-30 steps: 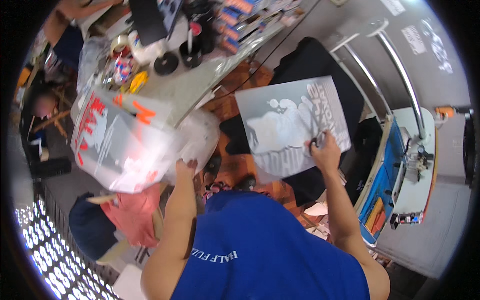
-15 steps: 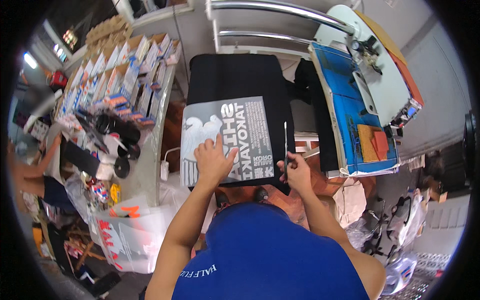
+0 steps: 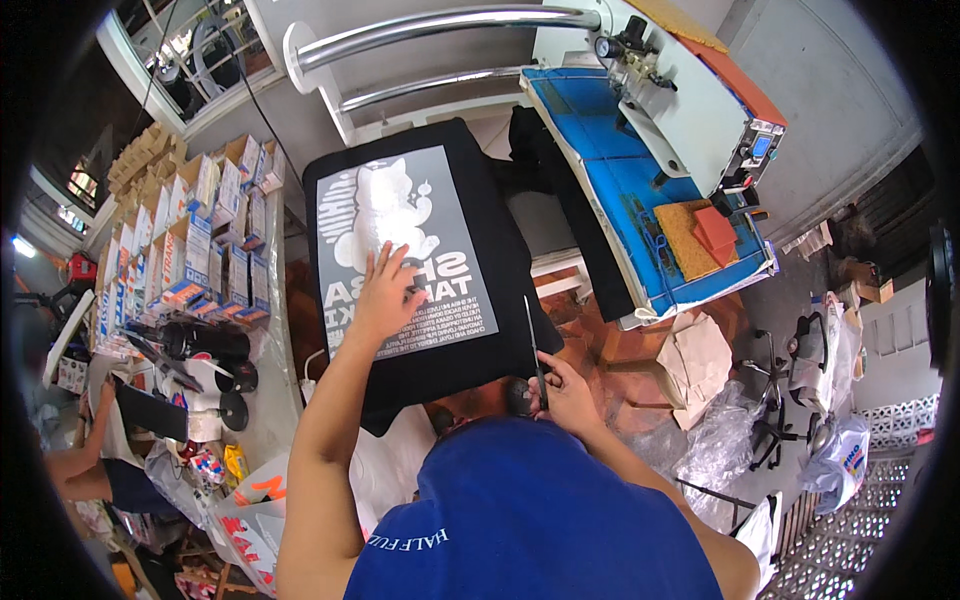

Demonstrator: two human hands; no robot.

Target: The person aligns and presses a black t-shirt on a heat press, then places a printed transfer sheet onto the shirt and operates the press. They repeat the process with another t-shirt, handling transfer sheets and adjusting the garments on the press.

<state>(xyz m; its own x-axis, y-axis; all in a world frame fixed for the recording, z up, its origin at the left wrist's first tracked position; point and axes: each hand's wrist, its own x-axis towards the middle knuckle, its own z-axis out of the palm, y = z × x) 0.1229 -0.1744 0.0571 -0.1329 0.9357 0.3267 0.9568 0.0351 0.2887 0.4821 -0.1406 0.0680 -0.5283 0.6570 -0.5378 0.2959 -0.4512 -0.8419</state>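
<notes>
Sheet (image 3: 432, 236) under left grip (image 3: 384, 300), on cloth (image 3: 510, 280)

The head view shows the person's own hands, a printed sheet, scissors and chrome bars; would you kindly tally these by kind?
Own hands, left hand and right hand: 2
Printed sheet: 1
Scissors: 1 pair
Chrome bars, thicker bar and thinner bar: 2
Total: 6

Under our left hand (image 3: 388, 297) we see a smooth, plastic-looking sheet (image 3: 442, 235) with a slight sheen, over matt black cloth (image 3: 505, 270); in our right hand (image 3: 568, 392), metal-bladed scissors (image 3: 533, 335); beyond both, a glossy metal tube (image 3: 450, 23).
</notes>
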